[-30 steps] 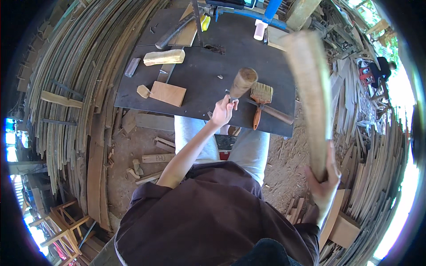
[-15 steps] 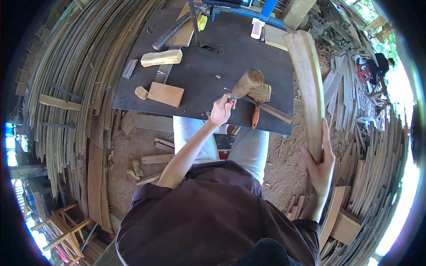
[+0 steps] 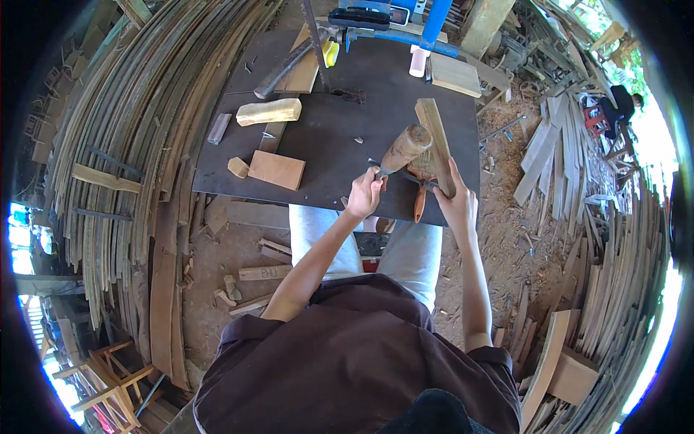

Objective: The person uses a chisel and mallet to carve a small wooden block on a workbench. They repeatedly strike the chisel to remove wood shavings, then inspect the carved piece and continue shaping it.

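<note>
My left hand (image 3: 365, 195) is closed on a tool with a thick, round wooden end (image 3: 406, 148) and a small metal part, held near the front edge of the dark tabletop (image 3: 332, 145). My right hand (image 3: 459, 206) grips the lower end of a long wooden piece (image 3: 432, 123), held upright-slanting beside the tool, over the table's right part. Beneath them lies a wide brush with an orange handle (image 3: 419, 204), partly hidden by the wood. To the left are a flat rectangular block (image 3: 276, 170), a small wooden piece (image 3: 238, 167) and a pale rough block (image 3: 268, 111).
At the table's back are a blue metal frame (image 3: 434, 29), a white bottle (image 3: 418, 61), a yellow object (image 3: 330, 54) and boards (image 3: 454, 76). Stacked timber (image 3: 123, 181) lines both sides. A person in dark clothing (image 3: 620, 112) is by a red stool at far right.
My right hand has swung the long wooden piece from beside the table leftward over it, next to the tool in my left hand. The view has shifted slightly; my left hand keeps its grip.
</note>
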Available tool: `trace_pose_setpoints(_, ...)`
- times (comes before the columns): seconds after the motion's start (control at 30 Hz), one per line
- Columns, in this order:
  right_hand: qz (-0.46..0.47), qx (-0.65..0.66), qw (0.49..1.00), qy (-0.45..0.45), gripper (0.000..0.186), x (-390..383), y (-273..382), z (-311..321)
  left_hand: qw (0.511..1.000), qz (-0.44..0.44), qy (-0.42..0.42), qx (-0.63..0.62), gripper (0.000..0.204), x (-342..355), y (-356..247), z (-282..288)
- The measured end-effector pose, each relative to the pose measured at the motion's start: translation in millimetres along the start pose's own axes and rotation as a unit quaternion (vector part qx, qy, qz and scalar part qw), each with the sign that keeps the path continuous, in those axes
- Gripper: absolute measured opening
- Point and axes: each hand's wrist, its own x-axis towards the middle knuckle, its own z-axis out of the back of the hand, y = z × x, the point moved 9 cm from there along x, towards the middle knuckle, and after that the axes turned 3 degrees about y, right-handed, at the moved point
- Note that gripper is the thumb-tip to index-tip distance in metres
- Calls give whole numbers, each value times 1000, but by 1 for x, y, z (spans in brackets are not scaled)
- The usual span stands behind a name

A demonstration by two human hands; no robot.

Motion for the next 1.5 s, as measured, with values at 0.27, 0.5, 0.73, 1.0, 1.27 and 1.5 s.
trace_pose_setpoints(0.27,-29,-207,975,76,75,32,-7,-36,1000,-20,-5,16,47,1,-5,-2)
trace_pose_setpoints(0.5,186,357,914,52,87,21,114,28,1000,-11,2,6,38,-6,-1,0)
trace_pose_setpoints(0.73,98,575,810,67,18,30,149,16,999,28,29,-25,26,-7,-6,3)
trace_pose_setpoints(1.0,123,609,783,37,24,13,141,19,995,55,85,23,46,-21,-9,10)
trace_pose_setpoints(1.27,193,614,764,-32,19,-10,127,24,994,102,40,-19,25,-25,17,16)
trace_pose_setpoints(1.5,245,570,782,-60,18,-39,123,34,988,128,26,-82,20,-29,33,14)
